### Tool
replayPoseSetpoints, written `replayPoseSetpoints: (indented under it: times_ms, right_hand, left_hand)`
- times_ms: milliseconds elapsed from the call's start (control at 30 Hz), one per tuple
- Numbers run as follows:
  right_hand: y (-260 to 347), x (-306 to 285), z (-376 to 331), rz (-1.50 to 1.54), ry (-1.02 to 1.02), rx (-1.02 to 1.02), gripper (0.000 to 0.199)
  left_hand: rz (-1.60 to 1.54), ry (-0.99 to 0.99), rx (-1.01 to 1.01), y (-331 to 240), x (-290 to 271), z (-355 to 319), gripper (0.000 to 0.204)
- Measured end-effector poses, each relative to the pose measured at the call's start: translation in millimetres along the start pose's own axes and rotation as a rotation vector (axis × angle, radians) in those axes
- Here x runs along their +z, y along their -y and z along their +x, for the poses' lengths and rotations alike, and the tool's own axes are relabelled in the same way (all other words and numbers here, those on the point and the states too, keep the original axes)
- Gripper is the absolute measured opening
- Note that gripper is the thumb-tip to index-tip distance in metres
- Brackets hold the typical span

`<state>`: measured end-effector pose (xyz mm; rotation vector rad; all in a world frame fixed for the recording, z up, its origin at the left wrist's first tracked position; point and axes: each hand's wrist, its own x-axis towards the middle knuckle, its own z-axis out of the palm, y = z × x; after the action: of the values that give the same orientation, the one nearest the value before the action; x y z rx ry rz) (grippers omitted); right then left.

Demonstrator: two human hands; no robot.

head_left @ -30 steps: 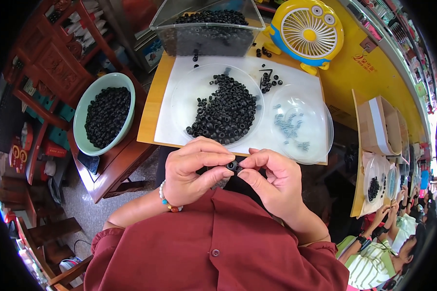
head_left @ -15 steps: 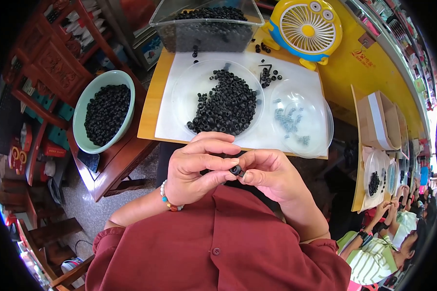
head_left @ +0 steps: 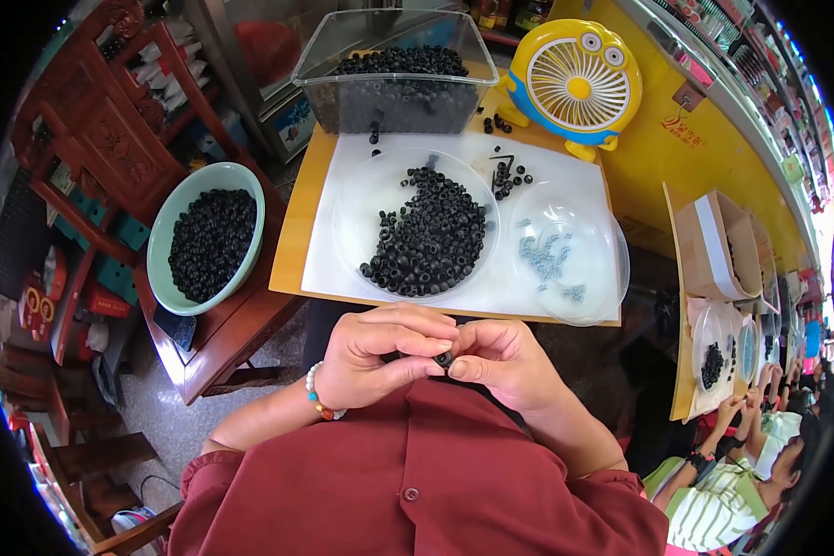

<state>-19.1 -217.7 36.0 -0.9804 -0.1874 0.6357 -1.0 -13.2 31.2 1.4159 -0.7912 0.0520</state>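
Just in front of my red shirt, my left hand [head_left: 378, 354] and my right hand [head_left: 507, 361] meet at the fingertips. Thumb and fingers of both are closed round one small black knob-like piece [head_left: 444, 359], mostly covered by them. Beyond, on white paper, a clear round dish [head_left: 347, 243] bears a heap of similar black pieces [head_left: 435, 236] with holes. To its right, small bluish see-through pieces [head_left: 545, 258] lie on a second clear dish [head_left: 605, 271]. A bent black hex key [head_left: 502, 159] lies behind, among several loose black pieces.
A clear bin [head_left: 394, 100] of black pieces stands at the table's back, beside a yellow and blue fan [head_left: 579, 88]. At left, a pale green bowl [head_left: 159, 243] of black pieces rests on a wooden stool [head_left: 236, 338]. Other people work at a table far right.
The view has tilted, so table and hands sit lower in it. My fingertips have shifted slightly on the black piece, which now shows less of its hole.
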Motion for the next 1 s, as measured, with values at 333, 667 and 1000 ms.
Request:
replayPoseSetpoints:
  times_ms: [333,667,1000]
  right_hand:
    - [11,19,2,-0.535,-0.264,-0.421,0.013]
    - [18,17,5,-0.984,-0.215,-0.719,0.017]
    - [-16,5,4,0.358,0.085,0.024,0.014]
  left_hand:
    - [0.133,-0.207,0.004,1,4,0,0.020]
    - [0.096,-0.193,0.004,-2,8,1,0.024]
    - [0.072,-0.050,0.099,0,6,-1,0.022]
